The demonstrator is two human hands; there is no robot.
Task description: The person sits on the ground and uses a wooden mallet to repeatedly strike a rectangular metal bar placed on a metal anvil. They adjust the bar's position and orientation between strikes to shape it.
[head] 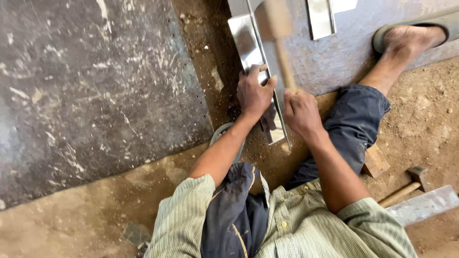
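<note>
The shiny metal strip (256,62) is pinned by the left hand (255,93), fingers spread flat; the wooden mallet (275,28) is clenched in the right hand (301,112); a misjudged blow could strike those fingers

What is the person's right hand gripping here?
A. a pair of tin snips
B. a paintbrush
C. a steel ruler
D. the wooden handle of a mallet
D: the right hand is closed round the pale wooden handle of a wooden mallet, whose blurred head hangs over the shiny folded sheet-metal strip that the left hand presses down.
</note>
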